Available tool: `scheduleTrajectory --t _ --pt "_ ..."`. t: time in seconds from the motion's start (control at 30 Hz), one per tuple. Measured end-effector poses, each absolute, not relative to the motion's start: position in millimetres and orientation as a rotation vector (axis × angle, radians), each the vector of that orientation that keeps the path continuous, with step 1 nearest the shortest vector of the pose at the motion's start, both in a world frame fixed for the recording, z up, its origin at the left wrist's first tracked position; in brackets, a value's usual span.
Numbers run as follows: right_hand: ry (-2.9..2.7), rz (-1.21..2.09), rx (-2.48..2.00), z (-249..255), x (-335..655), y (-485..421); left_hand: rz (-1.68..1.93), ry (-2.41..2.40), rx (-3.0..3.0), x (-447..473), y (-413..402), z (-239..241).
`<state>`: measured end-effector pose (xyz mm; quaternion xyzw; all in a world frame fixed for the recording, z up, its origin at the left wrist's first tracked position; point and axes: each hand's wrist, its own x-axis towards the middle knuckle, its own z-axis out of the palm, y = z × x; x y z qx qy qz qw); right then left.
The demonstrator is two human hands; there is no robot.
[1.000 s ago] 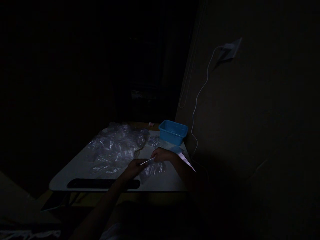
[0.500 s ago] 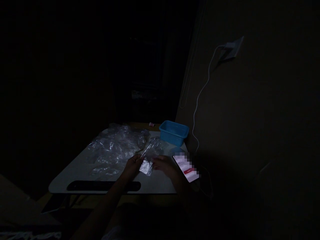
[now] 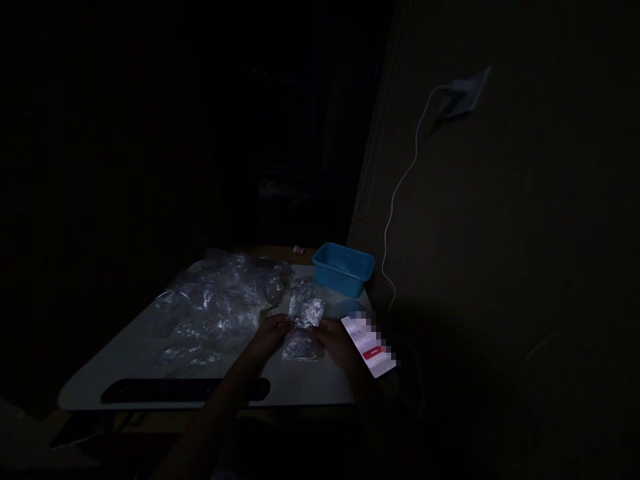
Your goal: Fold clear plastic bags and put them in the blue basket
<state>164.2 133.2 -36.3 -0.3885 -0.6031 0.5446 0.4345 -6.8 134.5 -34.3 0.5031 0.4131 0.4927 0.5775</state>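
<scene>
Head view: dark room, most light on the table point(image 3: 320, 387). From where I stand, both hands are on one clear packet point(image 3: 303, 344), low over the near half of the table, in front of the person.

Left hand point(image 3: 273, 328): thumb and fingers pinched on the packet's left edge. Right hand point(image 3: 334, 335): fingers grasping the right edge, tips lapping slightly over it. Too dark to count fingers or judge pressure.

Key relation: packet sits between the two sets of fingertips, touching both. Long axis looks to run away from the body, across the line joining the hands: one part nearer the person than the fingertips, a brighter crumpled part beyond them. Bright part is closer to the right fingers than the left. Can't tell if it's one piece with the film point(image 3: 301, 289) just past it, or two layers.

Around the fingers: big plastic pile point(image 3: 225, 293) to the left and beyond, near the left fingers. Blue bin point(image 3: 344, 275) beyond the right fingers, apart from them. Lit phone point(image 3: 367, 343) just right of the right hand. Small spool point(image 3: 299, 251) well past both hands. White cable point(image 3: 395, 193) up the wall, far right.
</scene>
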Motion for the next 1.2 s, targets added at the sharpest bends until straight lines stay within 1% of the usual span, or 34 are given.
scheduleTrajectory --t 0.2,0.6,0.83,1.07,1.13,1.2 --pt "-1.442 1.371 -0.949 -33 163 131 1.122 1.029 1.239 -9 132 -34" --pt "-1.418 1.342 -0.937 -46 167 139 1.194 0.851 1.064 -9 131 -31" --pt "-1.228 1.468 -0.896 -46 166 139 1.226 0.881 1.033 -12 135 -39" --pt "-1.038 1.634 -0.759 -43 164 140 1.262 0.84 1.056 -9 132 -34" --pt "-1.02 1.61 -0.783 -44 163 141 1.272 0.853 1.071 -8 130 -32" --pt "-1.072 1.519 -0.829 -46 162 142 1.294 0.925 1.1 -7 129 -32"
